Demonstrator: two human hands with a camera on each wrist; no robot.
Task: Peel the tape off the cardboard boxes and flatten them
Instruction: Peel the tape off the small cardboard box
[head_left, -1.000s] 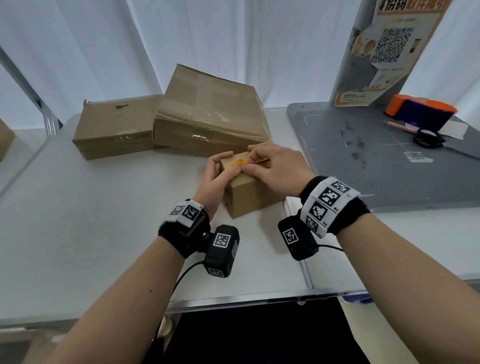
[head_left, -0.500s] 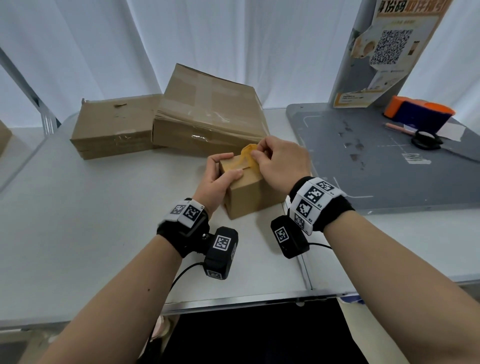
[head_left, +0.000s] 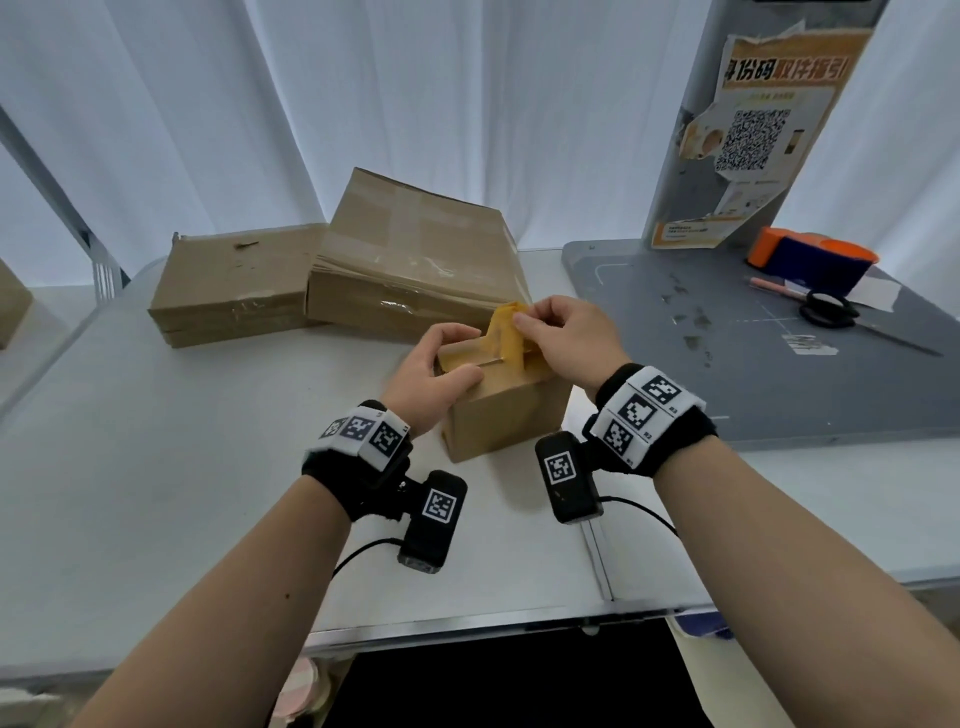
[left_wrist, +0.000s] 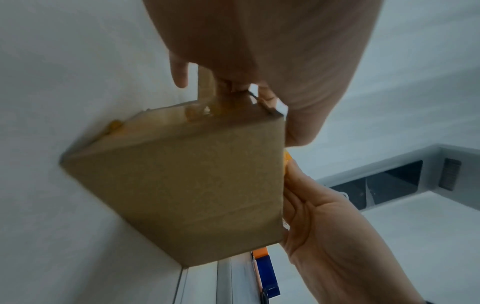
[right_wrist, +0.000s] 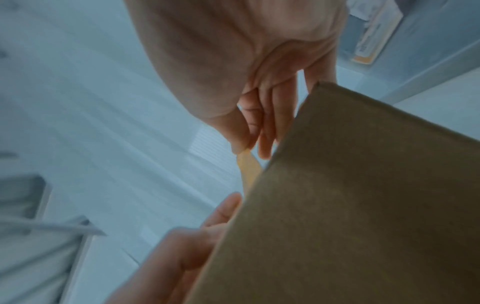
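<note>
A small brown cardboard box (head_left: 506, 410) (left_wrist: 182, 189) (right_wrist: 363, 205) stands on the white table (head_left: 156, 467), just in front of me. My left hand (head_left: 439, 371) grips its top left corner, thumb on the lid and fingers over the far side. A strip of yellow-tan tape (head_left: 506, 332) (right_wrist: 248, 166) rises off the lid's seam. My right hand (head_left: 563, 335) pinches the tape's free end between thumb and fingers above the box's far edge. The tape's lower end still clings to the lid.
Two larger taped cardboard boxes (head_left: 236, 283) (head_left: 415, 260) sit behind, at the table's back left. To the right lies a grey cutting mat (head_left: 753, 374) with black scissors (head_left: 828, 312), an orange-and-blue tape dispenser (head_left: 810, 262) and a pen (head_left: 774, 286). A poster stand (head_left: 753, 135) rises behind it.
My right hand has lifted the tape from flat on the lid into a raised strip, pulling up and away. The left hand stays on the box.
</note>
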